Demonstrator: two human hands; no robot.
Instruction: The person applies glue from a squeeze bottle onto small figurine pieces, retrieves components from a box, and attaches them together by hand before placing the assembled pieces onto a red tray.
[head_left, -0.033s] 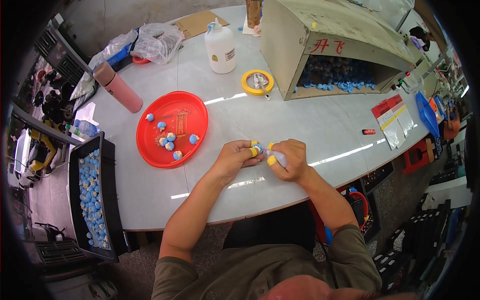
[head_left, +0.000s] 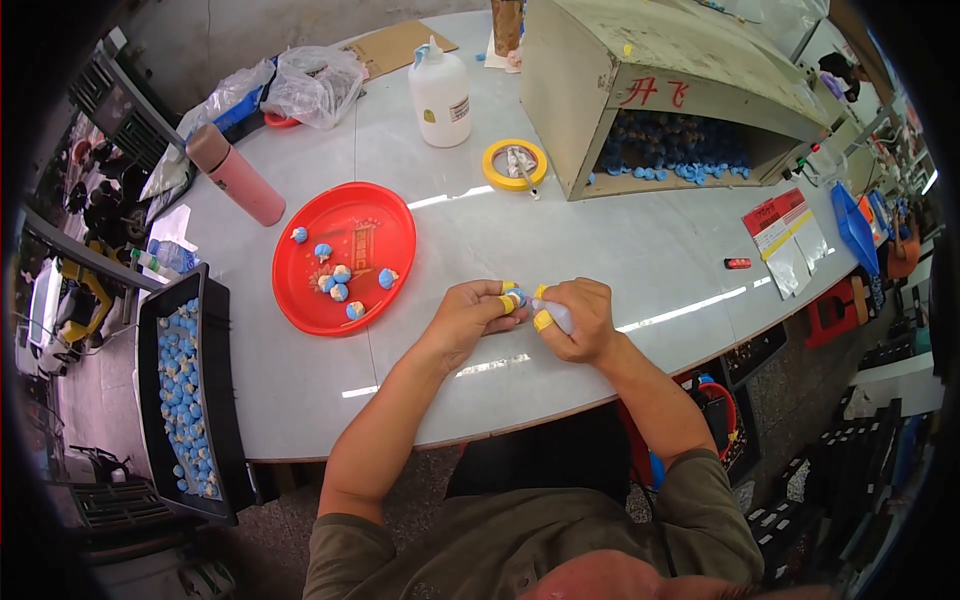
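Note:
My left hand (head_left: 472, 318) pinches a small blue-and-white ball (head_left: 517, 298) between yellow-taped fingertips. Close beside it, my right hand (head_left: 583, 320), also with yellow tape on its fingers, is wrapped round a small translucent squeeze bottle (head_left: 558, 318). The bottle's tip points toward the ball; whether they touch is too small to tell. Left of my hands lies a round red tray (head_left: 300, 300) with several blue-and-cream balls (head_left: 387, 278) on it. A black bin (head_left: 207, 400) at the table's left edge holds many similar balls (head_left: 180, 380).
On the grey table (head_left: 400, 410) stand a pink flask (head_left: 245, 180), a white squeeze bottle (head_left: 440, 100) and a yellow tape roll (head_left: 489, 168). At the back right, a wooden box (head_left: 570, 80) holds many blue pieces (head_left: 690, 172). A red-and-yellow packet (head_left: 778, 225) lies at the right.

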